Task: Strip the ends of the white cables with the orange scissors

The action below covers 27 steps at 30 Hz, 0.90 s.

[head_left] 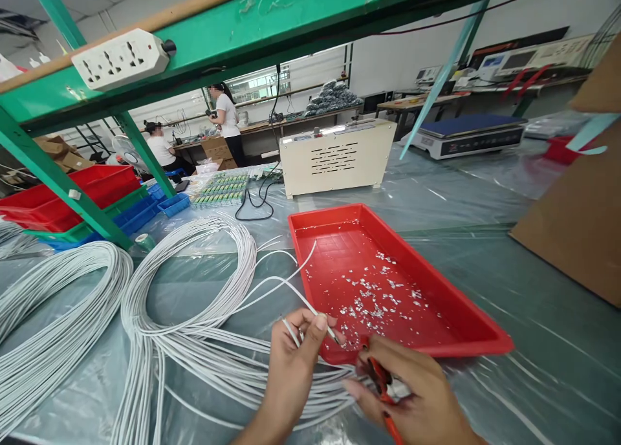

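A thin, round white cable (306,303) is pinched between the thumb and fingers of the left hand (299,348), with its tip pointed between four and five o'clock. A red-orange hand tool (380,375) is gripped in the right hand (412,383), and much of it is hidden by the fingers. The cable's tip is held near the tool. At two o'clock from the left hand, a shallow red plastic tray (466,350) is dotted with small, shiny silver scraps (373,306). At ten o'clock, a big loose coil of white cables (138,290) is spread on the plastic-covered table (548,374).
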Motion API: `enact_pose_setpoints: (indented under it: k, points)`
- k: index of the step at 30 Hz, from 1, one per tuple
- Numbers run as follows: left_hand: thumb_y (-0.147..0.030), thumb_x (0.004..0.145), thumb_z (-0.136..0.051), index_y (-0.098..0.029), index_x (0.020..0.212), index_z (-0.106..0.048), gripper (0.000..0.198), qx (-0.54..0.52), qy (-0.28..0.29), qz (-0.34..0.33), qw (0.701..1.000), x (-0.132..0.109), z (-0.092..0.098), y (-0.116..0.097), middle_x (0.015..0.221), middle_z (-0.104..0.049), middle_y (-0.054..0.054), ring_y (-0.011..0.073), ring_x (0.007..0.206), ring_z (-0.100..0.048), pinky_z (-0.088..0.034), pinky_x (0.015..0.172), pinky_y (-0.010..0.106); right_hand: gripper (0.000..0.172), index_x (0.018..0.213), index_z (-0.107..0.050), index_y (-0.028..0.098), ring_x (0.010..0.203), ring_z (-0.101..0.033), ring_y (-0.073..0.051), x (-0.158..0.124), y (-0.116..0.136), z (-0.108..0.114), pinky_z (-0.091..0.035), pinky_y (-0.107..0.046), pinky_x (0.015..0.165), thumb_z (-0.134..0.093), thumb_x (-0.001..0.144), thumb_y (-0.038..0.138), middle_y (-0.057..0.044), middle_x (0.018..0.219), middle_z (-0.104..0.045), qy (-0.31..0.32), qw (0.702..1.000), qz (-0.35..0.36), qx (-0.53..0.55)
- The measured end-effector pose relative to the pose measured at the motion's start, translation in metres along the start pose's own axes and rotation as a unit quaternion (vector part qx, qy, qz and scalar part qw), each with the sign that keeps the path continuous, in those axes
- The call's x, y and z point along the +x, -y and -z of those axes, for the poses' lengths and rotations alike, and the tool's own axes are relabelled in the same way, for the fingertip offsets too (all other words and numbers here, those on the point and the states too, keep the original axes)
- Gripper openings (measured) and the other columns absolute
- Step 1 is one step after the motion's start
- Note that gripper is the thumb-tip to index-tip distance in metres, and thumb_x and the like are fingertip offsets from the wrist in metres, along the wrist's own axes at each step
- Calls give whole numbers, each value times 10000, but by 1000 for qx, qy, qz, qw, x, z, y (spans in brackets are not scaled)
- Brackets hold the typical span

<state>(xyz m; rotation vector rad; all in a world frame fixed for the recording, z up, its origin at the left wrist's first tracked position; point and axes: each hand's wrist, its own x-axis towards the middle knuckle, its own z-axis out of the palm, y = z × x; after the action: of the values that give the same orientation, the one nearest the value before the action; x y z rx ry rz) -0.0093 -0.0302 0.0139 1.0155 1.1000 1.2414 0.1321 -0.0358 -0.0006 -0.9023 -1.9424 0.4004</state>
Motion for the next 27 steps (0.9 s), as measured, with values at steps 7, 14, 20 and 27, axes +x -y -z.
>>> enact_pose_setpoints:
  k: [7,14,20,27]
  points:
    - [-349,758,-558,-121,560,-514,305,92,-16,-54,994,-3,-4,-2,520,-462,-10,94,526,-411,-318,522,209,101,700,-584,177,480,-464,-109,1,-9,2,-372,-206,457,-520,722,103,18,562,-480,19,990,-94,104]
    - [-398,726,-573,-116,608,-542,307,106,-21,-38,993,-5,-5,5,564,-478,3,101,537,-408,-332,519,213,147,676,-598,167,476,-440,-101,5,-6,4,-343,-200,451,-495,679,61,27,545,-466,45,990,-98,87]
    - [-466,704,-568,-127,603,-584,354,121,-5,-23,992,-5,-7,5,539,-510,13,127,540,-464,-382,542,220,153,599,-537,167,475,-419,-95,6,-5,11,-323,-194,452,-463,629,36,33,519,-458,73,994,-66,48]
    - [-397,785,-500,-128,645,-579,314,129,37,-45,990,-5,-7,6,594,-510,18,131,588,-461,-376,581,220,162,581,-503,172,503,-429,-110,6,-9,13,-318,-212,477,-448,570,20,19,548,-483,84,994,-61,33]
